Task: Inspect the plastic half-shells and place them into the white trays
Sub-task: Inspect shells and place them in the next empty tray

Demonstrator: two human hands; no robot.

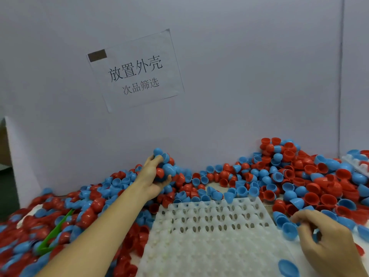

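Hundreds of red and blue shells (289, 176) are lying heaped across mid-frame, too many to count, ringing one white tray (209, 236) at lower centre, likely for short reaches. Left hand (154, 176) is clutching a fistful of roughly five. Right hand (327, 236) is pinching one blue shell (289, 230) at the tray's edge. One green tool (54, 234) is lying lower left.

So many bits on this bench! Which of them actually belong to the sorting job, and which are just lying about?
Part of the job:
- red and blue half-shells, heaped along the wall
- white tray in front
- left hand, gripping a handful of shells
- right hand, holding blue shells at the tray's edge

Just lying about:
- green tool among the shells, untouched
- paper sign on the wall
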